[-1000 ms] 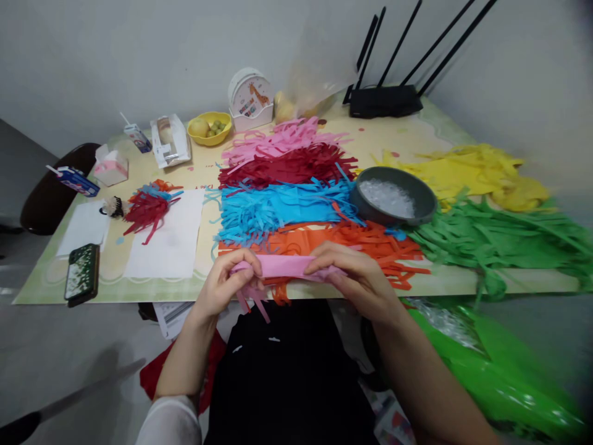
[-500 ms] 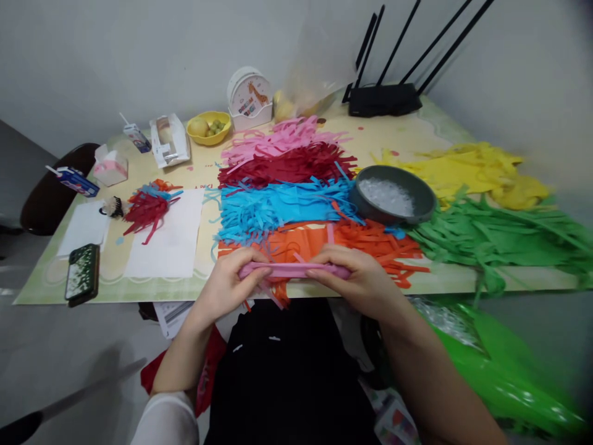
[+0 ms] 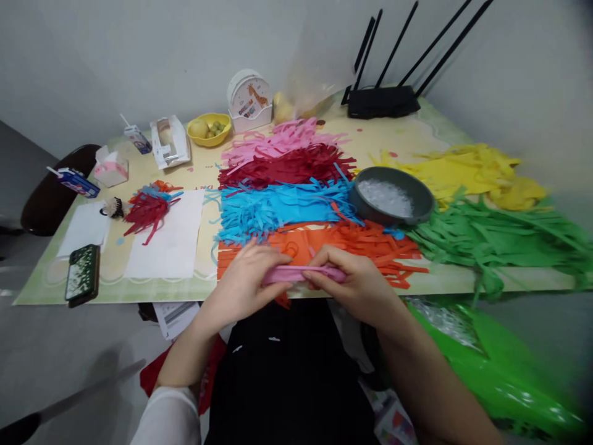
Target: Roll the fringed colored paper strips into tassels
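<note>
A rolled strip of pink tissue paper (image 3: 291, 274) stretches between my two hands, over the table's front edge. My left hand (image 3: 245, 278) is closed round its left end, thumb below and fingers above. On the other end, my right hand (image 3: 349, 281) pinches the pink roll between thumb and fingers. Just behind lies orange fringed tissue paper (image 3: 306, 238), partly covered by my hands. Beyond it are stacked rows of blue fringed paper (image 3: 296, 204), dark red fringed paper (image 3: 287, 165) and pink fringed paper (image 3: 291, 137).
A dark bowl (image 3: 354, 201) of clear bits stands right of the blue paper. Green fringed paper (image 3: 500, 238) and yellow fringed paper (image 3: 482, 170) lie to the right. A phone (image 3: 82, 275) and a multicoloured tassel (image 3: 148, 213) lie left. A black router (image 3: 384, 102) stands behind.
My left hand has moved right along the pink paper, closer to my right hand. Less of the roll shows between them, and the loose pink fringe in front is hidden.
</note>
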Demonstrator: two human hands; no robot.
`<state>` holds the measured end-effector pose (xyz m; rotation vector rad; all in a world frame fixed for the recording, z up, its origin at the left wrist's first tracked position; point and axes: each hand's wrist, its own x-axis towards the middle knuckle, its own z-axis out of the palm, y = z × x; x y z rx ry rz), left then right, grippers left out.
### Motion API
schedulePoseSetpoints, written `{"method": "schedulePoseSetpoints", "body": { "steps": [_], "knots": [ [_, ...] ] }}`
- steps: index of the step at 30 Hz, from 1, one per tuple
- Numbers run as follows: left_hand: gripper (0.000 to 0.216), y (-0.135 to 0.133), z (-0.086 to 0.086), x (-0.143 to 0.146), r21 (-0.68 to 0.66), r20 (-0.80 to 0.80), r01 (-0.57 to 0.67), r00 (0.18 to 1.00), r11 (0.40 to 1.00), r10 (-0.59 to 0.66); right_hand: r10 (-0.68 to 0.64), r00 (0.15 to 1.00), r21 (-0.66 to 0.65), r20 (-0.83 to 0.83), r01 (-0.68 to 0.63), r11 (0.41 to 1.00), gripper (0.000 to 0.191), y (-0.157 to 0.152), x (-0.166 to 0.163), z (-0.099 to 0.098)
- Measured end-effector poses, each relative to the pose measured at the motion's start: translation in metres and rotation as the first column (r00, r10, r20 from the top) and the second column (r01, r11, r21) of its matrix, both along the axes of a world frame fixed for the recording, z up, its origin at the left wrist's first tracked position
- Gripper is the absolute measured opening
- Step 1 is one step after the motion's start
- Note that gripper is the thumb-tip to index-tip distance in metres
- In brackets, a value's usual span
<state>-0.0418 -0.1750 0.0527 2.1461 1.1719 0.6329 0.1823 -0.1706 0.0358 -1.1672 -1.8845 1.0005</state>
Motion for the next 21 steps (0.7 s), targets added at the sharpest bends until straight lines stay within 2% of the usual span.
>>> {"method": "schedulePoseSetpoints", "body": {
  "steps": [3, 6, 9, 12, 16, 21],
  "knots": [
    [0.018, 0.002, -0.001, 0.005, -0.2, 0.019, 0.014, 1.0, 0.98, -0.011, -0.032, 0.999, 0.033, -0.001, 0.032, 0.999, 0.011, -0.001, 0.001, 0.002],
    [0.019, 0.004, -0.003, 0.002, -0.384, 0.182, 0.005, 0.981, 0.923, 0.07, -0.058, 0.998, 0.065, 0.01, 0.057, 0.996, 0.005, -0.003, 0.004, -0.002],
    [0.023, 0.007, -0.004, -0.003, -0.498, 0.296, 0.019, 0.943, 0.867, 0.149, -0.062, 0.998, 0.065, 0.032, 0.06, 0.996, 0.013, -0.003, 0.007, -0.007],
    [0.025, 0.009, -0.003, -0.004, -0.549, 0.294, 0.039, 0.944, 0.835, 0.149, -0.004, 0.998, 0.046, 0.055, 0.002, 0.999, 0.023, 0.0, 0.008, -0.007],
    [0.029, 0.013, 0.001, -0.007, -0.545, 0.244, 0.076, 0.967, 0.835, 0.071, 0.12, 0.992, 0.016, 0.049, -0.121, 0.993, 0.012, 0.006, 0.009, -0.002],
    [0.043, 0.016, 0.004, -0.013, -0.508, 0.163, 0.106, 0.986, 0.855, -0.026, 0.123, 0.992, 0.03, 0.039, -0.124, 0.992, 0.014, 0.007, 0.006, 0.0]
  ]
}}
